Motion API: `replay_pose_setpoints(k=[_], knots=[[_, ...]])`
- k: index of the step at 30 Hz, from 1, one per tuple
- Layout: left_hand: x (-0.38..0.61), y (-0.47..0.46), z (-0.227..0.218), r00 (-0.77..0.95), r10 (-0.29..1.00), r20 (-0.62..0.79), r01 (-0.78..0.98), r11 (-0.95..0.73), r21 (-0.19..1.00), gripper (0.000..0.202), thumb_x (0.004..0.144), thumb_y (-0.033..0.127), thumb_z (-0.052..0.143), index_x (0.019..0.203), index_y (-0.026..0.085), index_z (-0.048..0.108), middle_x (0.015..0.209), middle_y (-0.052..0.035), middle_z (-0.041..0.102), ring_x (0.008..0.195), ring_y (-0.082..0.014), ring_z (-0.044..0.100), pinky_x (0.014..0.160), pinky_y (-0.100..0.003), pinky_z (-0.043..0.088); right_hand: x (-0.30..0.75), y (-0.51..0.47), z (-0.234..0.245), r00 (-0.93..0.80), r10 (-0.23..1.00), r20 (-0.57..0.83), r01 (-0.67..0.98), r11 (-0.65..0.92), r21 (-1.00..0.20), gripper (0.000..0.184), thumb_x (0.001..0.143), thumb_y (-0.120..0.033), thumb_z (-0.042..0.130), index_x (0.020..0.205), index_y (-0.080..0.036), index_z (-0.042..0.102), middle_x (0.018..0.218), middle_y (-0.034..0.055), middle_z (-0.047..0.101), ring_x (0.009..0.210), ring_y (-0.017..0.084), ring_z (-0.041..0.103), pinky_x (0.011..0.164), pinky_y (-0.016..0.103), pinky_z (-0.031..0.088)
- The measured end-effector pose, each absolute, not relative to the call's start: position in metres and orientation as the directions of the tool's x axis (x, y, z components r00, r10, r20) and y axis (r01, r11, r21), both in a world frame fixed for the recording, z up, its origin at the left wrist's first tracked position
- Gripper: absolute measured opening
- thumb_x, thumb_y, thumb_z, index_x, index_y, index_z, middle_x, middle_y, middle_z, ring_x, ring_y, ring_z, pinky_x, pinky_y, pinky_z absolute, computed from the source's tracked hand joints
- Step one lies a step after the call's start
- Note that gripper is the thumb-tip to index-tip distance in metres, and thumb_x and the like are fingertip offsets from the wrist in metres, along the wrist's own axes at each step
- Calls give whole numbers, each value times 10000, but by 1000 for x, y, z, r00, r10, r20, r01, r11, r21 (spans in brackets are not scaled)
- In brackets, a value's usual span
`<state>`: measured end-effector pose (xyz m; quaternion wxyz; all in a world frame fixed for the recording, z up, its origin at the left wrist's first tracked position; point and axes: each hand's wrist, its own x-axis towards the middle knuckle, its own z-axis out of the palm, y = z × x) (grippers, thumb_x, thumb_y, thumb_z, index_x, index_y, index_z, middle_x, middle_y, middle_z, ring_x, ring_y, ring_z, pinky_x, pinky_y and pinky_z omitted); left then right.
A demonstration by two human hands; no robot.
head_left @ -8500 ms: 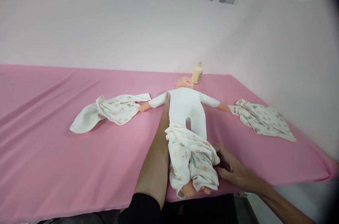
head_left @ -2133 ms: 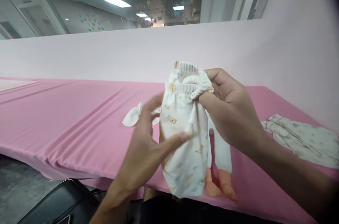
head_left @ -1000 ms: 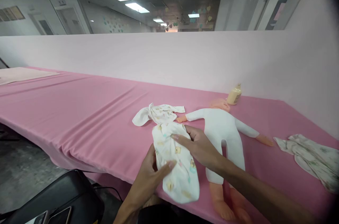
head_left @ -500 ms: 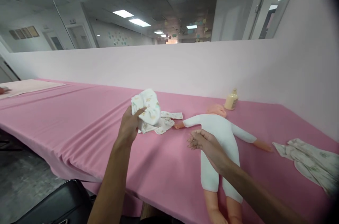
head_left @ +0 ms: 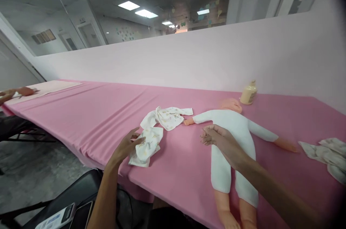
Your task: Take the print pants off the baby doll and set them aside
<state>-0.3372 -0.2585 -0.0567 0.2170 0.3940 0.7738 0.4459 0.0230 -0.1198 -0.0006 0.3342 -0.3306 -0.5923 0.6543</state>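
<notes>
My left hand (head_left: 124, 146) rests on small white printed baby pants (head_left: 147, 145), fingers still gripping their near edge. The pants lie crumpled on the pink table (head_left: 89, 113) close to its front edge. A baby doll (head_left: 232, 131) in a white bodysuit lies on its back to the right, legs bare. My right hand (head_left: 219, 140) hovers at the doll's chest with loosely curled fingers and holds nothing. A second printed white garment (head_left: 169, 117) lies just beyond the pants, by the doll's outstretched hand.
A cream bottle (head_left: 249, 93) stands by the pale pink partition behind the doll's head. A crumpled printed cloth (head_left: 325, 153) lies at the right edge. Another person's hand (head_left: 9, 93) is at the far left. A black seat with a phone (head_left: 81, 211) sits below the table.
My left hand has brought the pants down from the air onto the table in front of the other garment. My right hand let go of them earlier and stays by the doll's chest.
</notes>
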Motion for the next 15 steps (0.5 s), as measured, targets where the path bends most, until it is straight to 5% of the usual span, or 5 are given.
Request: replay_pose_setpoints(k=[8, 11, 13, 15], knots=[[-271, -292, -90, -794, 469, 387, 528, 217, 821, 544, 922, 519, 474, 1317, 157, 567, 1316, -115, 604, 1233, -263, 554, 1063, -415, 442, 34, -115, 3, -506, 862, -27, -79, -77, -994, 320, 860, -483, 646, 955, -180, 678, 945, 65, 693, 838, 194, 662, 823, 357, 517], [-212, -321, -120, -781, 303, 547, 610, 177, 773, 490, 997, 396, 340, 1446, 225, 435, 1411, -83, 525, 1327, -239, 483, 1148, -436, 380, 36, -116, 7, -481, 877, -27, -99, -85, -991, 361, 847, -511, 660, 980, -177, 687, 920, 64, 690, 827, 199, 665, 811, 361, 530], [-176, -345, -159, -712, 388, 586, 691, 234, 684, 586, 977, 340, 386, 1542, 342, 228, 1539, -41, 368, 1409, -252, 387, 1146, -483, 391, 36, -118, 9, -465, 885, -30, -100, -86, -991, 375, 840, -520, 666, 983, -174, 693, 912, 70, 692, 834, 205, 667, 807, 362, 538], [-152, -373, -207, -532, 577, 620, 820, 170, 546, 667, 928, 342, 461, 1540, 409, 204, 1538, -43, 362, 1388, -285, 415, 1077, -525, 462, 35, -121, 11, -457, 889, -26, -96, -78, -992, 375, 837, -519, 669, 984, -176, 697, 914, 76, 694, 843, 210, 668, 802, 362, 545]])
